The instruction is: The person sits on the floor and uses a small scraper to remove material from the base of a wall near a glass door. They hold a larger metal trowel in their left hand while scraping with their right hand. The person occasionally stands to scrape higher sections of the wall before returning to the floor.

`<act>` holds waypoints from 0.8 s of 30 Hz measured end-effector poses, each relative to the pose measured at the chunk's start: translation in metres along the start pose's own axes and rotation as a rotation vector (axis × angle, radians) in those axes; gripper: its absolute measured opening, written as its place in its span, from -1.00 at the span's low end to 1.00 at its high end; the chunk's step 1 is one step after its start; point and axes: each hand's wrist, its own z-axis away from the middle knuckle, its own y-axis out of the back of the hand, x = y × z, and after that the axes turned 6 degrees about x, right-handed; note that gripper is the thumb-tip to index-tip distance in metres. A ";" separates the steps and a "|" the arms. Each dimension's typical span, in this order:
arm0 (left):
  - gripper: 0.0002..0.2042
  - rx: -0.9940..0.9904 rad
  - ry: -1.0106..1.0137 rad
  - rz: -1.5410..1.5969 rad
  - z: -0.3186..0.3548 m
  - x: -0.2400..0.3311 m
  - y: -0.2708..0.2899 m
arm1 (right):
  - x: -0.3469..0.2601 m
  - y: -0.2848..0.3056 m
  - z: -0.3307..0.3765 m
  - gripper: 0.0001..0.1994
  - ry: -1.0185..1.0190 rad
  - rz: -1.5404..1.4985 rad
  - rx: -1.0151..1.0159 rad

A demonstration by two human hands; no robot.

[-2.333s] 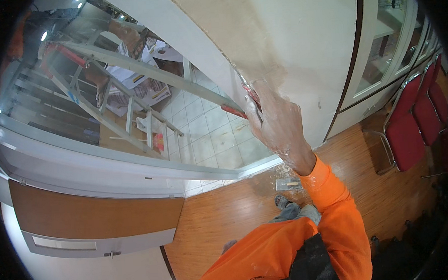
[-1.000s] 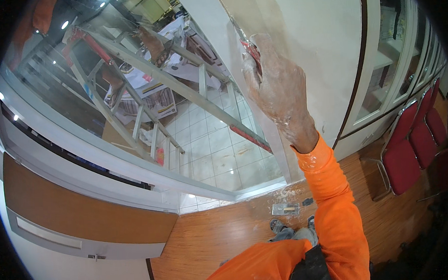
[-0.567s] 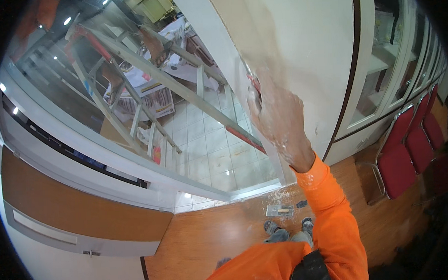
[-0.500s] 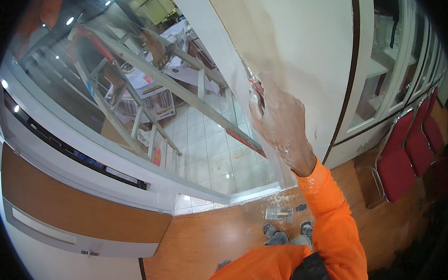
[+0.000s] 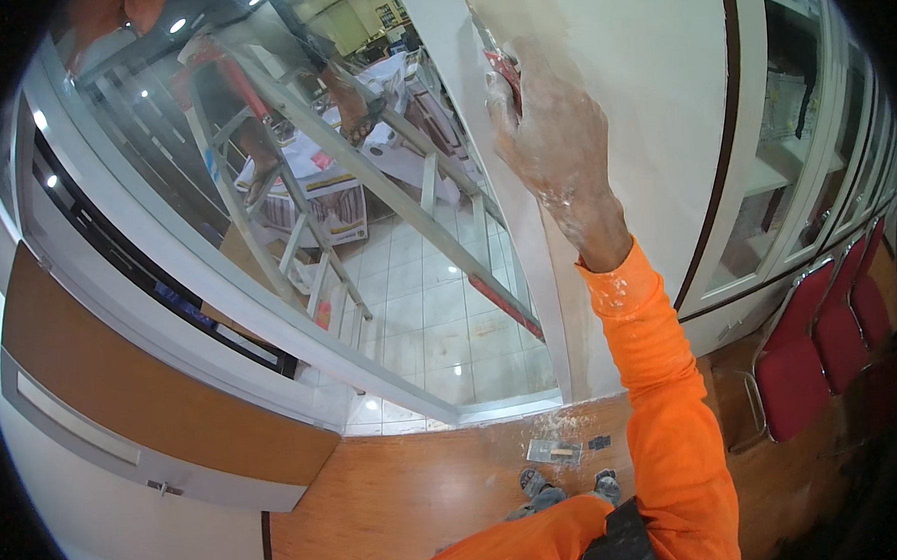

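Raised in front of me, my right hand [image 5: 566, 140] is closed around a red-handled scraper [image 5: 505, 69]. White dust covers the hand. The scraper's thin metal blade points up along the edge where the white wall [image 5: 651, 101] meets the pale frame [image 5: 435, 15]; whether it touches cannot be told. A beige smeared patch runs along the wall behind the hand. My left hand is out of view; only the orange left sleeve [image 5: 520, 542] shows at the bottom.
On the wooden floor lie a rectangular trowel [image 5: 555, 451] and a small dark block [image 5: 600, 443] amid white debris. Beyond the glass stands a stepladder [image 5: 405, 207] with another person's feet [image 5: 357, 124] on it. Red chairs [image 5: 795, 385] and a glass-door cabinet [image 5: 764, 166] are at right.
My right hand and the scraper have moved up along the wall edge. The whole view has shifted slightly.
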 end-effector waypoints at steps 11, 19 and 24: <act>-0.64 0.092 0.117 0.476 -0.018 0.052 0.027 | -0.021 0.011 0.161 -0.78 -0.484 -0.503 -0.663; -0.54 -0.443 -0.537 0.857 0.011 0.283 0.048 | -0.024 0.007 0.389 -0.63 -1.109 -0.661 -1.600; -0.63 -0.207 -0.579 0.384 0.015 0.238 0.033 | -0.045 -0.004 0.396 -0.63 -0.989 -0.623 -1.703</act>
